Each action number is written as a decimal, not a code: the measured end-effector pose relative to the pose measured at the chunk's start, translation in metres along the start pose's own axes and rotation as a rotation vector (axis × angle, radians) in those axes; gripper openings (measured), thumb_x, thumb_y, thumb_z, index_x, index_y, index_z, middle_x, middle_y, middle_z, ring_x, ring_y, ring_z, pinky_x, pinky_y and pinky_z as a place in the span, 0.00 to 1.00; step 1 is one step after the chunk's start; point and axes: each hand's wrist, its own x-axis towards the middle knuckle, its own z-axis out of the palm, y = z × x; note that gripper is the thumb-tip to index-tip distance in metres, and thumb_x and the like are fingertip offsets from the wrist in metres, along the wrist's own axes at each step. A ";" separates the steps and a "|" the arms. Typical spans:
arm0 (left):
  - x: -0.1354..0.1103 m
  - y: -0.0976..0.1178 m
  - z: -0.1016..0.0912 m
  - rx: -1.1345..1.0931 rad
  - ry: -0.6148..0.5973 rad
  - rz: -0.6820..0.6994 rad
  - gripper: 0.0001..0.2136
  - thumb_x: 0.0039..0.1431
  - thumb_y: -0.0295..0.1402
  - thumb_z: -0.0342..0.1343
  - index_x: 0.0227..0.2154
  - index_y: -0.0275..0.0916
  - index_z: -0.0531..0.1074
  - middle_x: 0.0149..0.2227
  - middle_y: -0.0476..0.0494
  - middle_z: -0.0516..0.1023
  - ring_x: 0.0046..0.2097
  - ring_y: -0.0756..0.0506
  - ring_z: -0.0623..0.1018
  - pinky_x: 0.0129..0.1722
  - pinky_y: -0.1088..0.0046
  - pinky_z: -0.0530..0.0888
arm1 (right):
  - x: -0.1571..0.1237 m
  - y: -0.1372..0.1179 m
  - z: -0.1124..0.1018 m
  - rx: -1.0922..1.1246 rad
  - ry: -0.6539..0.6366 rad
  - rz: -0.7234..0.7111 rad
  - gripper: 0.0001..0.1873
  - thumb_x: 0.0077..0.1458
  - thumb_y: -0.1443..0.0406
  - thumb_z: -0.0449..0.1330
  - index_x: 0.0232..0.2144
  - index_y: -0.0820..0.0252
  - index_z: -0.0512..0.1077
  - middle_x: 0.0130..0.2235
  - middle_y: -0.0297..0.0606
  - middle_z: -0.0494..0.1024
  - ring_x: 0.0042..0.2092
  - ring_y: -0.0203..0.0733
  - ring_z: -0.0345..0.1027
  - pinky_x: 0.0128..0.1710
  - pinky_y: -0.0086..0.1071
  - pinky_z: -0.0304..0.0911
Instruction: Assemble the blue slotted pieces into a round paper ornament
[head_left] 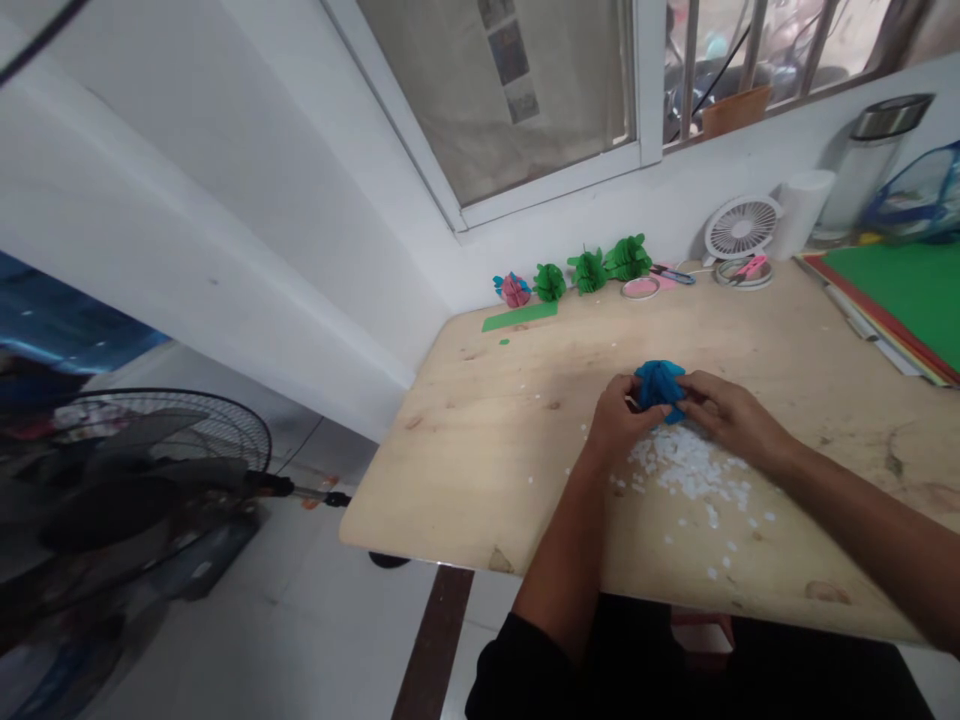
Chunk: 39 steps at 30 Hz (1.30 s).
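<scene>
Between my two hands is a blue folded-paper piece point(661, 386), its pleats fanned out, held just above the wooden table point(465, 430). The fingers of my left hand point(624, 415) pinch its left side, the thumb lying across its lower front. On the other side, my right hand point(724, 408) grips its right edge between thumb and fingers. Below the blue paper lies a loose heap of small white paper bits point(690, 465), some scattered toward the near edge.
Along the wall stand several green paper shapes point(588, 270) and a pink-and-blue one point(514, 290). A green strip point(520, 317), a small white fan point(742, 230), a craft knife point(675, 275) and coloured paper sheets point(900, 290) are on the table. A large floor fan point(150, 480) stands left.
</scene>
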 end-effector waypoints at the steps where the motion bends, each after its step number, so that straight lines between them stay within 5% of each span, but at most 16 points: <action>1: -0.001 0.000 0.001 0.022 0.010 0.006 0.19 0.43 0.38 0.69 0.37 0.37 0.71 0.34 0.49 0.73 0.33 0.50 0.72 0.33 0.73 0.68 | -0.001 0.001 0.002 0.014 0.015 0.013 0.13 0.56 0.57 0.57 0.40 0.53 0.75 0.34 0.40 0.79 0.35 0.46 0.72 0.36 0.39 0.69; 9: -0.004 0.001 0.012 0.102 0.111 0.054 0.18 0.43 0.30 0.67 0.37 0.40 0.67 0.35 0.48 0.71 0.40 0.46 0.72 0.40 0.70 0.69 | -0.004 0.002 0.013 0.119 0.071 0.085 0.14 0.55 0.57 0.58 0.41 0.55 0.74 0.35 0.40 0.79 0.36 0.47 0.74 0.34 0.39 0.71; 23: -0.011 0.013 0.025 0.082 0.231 0.035 0.17 0.43 0.23 0.60 0.38 0.41 0.64 0.37 0.47 0.72 0.43 0.44 0.74 0.45 0.68 0.71 | -0.008 -0.005 0.017 -0.105 0.138 -0.043 0.13 0.57 0.61 0.55 0.44 0.54 0.74 0.38 0.43 0.79 0.38 0.48 0.76 0.39 0.41 0.71; 30: -0.010 0.008 0.024 0.176 0.218 0.053 0.13 0.44 0.24 0.59 0.33 0.40 0.65 0.33 0.50 0.70 0.39 0.47 0.72 0.40 0.71 0.69 | -0.009 -0.001 0.019 -0.161 0.183 -0.140 0.12 0.59 0.63 0.54 0.42 0.57 0.74 0.36 0.42 0.80 0.36 0.46 0.76 0.37 0.37 0.71; 39: -0.007 0.002 0.018 0.127 0.148 0.077 0.12 0.45 0.23 0.58 0.35 0.38 0.69 0.33 0.49 0.72 0.37 0.48 0.72 0.38 0.72 0.69 | -0.005 0.002 0.013 -0.017 0.141 -0.067 0.11 0.57 0.61 0.56 0.39 0.56 0.76 0.35 0.41 0.81 0.34 0.45 0.76 0.34 0.36 0.72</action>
